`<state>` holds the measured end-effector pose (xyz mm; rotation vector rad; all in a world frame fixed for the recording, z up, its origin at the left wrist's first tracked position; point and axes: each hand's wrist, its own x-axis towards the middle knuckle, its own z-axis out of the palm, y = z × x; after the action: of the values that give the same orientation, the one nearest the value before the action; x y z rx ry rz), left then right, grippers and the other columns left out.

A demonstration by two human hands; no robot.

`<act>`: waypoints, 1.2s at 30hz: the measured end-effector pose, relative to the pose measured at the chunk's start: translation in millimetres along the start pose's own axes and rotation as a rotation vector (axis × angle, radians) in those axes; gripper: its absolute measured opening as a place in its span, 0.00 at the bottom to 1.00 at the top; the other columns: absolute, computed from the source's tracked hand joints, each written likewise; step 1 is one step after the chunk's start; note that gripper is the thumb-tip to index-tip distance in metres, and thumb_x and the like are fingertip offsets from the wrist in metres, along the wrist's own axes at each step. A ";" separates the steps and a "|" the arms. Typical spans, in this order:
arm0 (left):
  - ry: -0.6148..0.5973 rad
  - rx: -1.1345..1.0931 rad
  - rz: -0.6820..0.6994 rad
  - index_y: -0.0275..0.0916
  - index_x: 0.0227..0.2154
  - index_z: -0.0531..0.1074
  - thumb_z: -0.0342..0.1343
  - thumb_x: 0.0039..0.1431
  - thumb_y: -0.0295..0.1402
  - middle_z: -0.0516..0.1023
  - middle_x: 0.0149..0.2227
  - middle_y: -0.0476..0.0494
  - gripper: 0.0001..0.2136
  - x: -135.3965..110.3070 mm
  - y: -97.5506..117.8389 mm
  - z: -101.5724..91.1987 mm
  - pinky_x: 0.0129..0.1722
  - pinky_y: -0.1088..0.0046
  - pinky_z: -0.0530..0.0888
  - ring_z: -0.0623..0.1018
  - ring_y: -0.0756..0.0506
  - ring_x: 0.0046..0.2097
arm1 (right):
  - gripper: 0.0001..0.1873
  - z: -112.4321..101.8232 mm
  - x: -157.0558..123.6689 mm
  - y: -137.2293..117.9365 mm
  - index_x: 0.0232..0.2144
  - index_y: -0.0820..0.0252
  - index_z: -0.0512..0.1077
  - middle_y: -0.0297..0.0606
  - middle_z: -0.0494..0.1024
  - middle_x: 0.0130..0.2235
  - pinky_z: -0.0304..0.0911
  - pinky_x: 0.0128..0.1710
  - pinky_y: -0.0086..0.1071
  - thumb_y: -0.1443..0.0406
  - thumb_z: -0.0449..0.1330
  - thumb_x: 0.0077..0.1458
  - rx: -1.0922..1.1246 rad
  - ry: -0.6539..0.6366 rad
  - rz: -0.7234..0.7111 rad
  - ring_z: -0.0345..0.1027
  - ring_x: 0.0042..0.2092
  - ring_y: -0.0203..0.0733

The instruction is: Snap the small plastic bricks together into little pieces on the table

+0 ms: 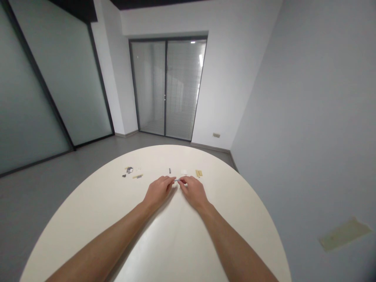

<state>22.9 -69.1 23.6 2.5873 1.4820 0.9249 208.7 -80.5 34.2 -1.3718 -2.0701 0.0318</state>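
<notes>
Both hands meet over the middle of a round white table (164, 243). My left hand (160, 189) pinches one end of a small, thin grey piece (176, 180). The other end sits between the fingertips of my right hand (194, 190). Its exact kind is too small to make out. Just beyond my fingers lies a short dark grey strip (169, 170). A small white piece (184, 172) rests beyond my right hand, and a tan piece (199, 173) is to the right of it.
On the table's left side lie several small dark grey pieces (129, 170) and a yellowish strip (138, 176). A grey wall (308, 117) stands close on the right. Glass doors (167, 86) are behind the table, and frosted panels (64, 78) at the left.
</notes>
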 end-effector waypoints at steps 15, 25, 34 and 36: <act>0.016 0.000 -0.004 0.44 0.48 0.74 0.47 0.65 0.30 0.80 0.45 0.46 0.14 -1.1 3.1 -2.5 0.46 0.69 0.73 0.77 0.45 0.47 | 0.09 0.1 -0.7 -2.7 0.39 0.55 0.76 0.36 0.80 0.37 0.61 0.42 0.31 0.61 0.55 0.64 -0.042 -0.009 0.018 0.71 0.41 0.41; 0.010 -0.009 -0.027 0.43 0.44 0.75 0.49 0.63 0.31 0.81 0.43 0.45 0.12 -1.7 9.8 -9.8 0.45 0.69 0.74 0.78 0.45 0.45 | 0.07 0.7 -1.3 -2.4 0.37 0.54 0.76 0.35 0.80 0.35 0.61 0.42 0.31 0.64 0.57 0.61 -0.044 -0.010 0.000 0.71 0.39 0.40; -0.003 0.010 -0.034 0.44 0.45 0.76 0.49 0.63 0.31 0.81 0.43 0.46 0.12 -1.2 10.0 -10.5 0.44 0.69 0.74 0.78 0.44 0.46 | 0.09 1.2 -1.3 -1.8 0.38 0.54 0.76 0.35 0.80 0.35 0.61 0.42 0.31 0.63 0.55 0.62 -0.051 -0.012 0.018 0.72 0.39 0.40; -0.002 0.009 -0.032 0.44 0.45 0.76 0.49 0.63 0.31 0.81 0.43 0.47 0.12 -1.3 9.7 -10.5 0.44 0.69 0.74 0.78 0.44 0.45 | 0.09 1.3 -1.3 -1.6 0.38 0.54 0.76 0.35 0.80 0.35 0.61 0.41 0.31 0.63 0.55 0.62 -0.048 -0.011 0.012 0.72 0.39 0.40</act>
<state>24.7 -78.3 34.5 2.5624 1.5260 0.9136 207.1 -81.9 33.1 -1.4157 -2.0842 -0.0056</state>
